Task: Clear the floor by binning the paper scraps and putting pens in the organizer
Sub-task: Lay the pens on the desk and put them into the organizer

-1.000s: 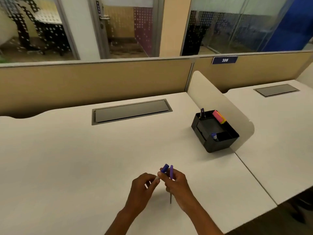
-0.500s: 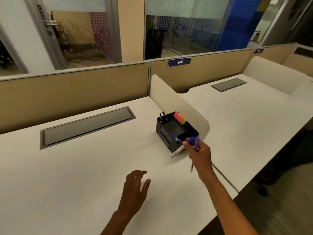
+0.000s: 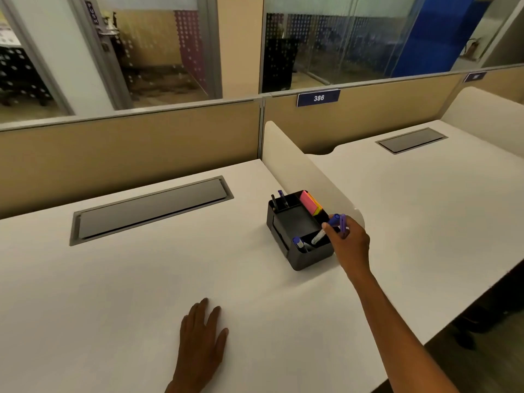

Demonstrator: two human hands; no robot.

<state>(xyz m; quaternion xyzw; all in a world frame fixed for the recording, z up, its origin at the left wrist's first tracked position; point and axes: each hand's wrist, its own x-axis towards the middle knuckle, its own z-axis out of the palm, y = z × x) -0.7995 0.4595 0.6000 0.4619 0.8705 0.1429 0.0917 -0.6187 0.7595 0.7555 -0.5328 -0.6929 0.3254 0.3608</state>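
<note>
The right hand (image 3: 350,242) pinches two pens: a blue-capped pen (image 3: 326,229) angled tip-down into the near compartment of the black desk organizer (image 3: 297,231), and what looks like a purple pen (image 3: 343,222) behind it. The left hand (image 3: 202,340) lies flat, fingers straight, on the white desk (image 3: 127,293) at about 7 o'clock from the organizer. Pink and orange sticky notes (image 3: 310,203) stand at the organizer's 1 o'clock corner; another blue-capped pen (image 3: 298,241) rests inside.

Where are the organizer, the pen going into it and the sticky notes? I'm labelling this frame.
organizer (image 3: 279,232): head view, its left outer wall.
pen (image 3: 319,236): head view, clear barrel below the right hand's fingers.
sticky notes (image 3: 307,202): head view, pink top face of the pad.
</note>
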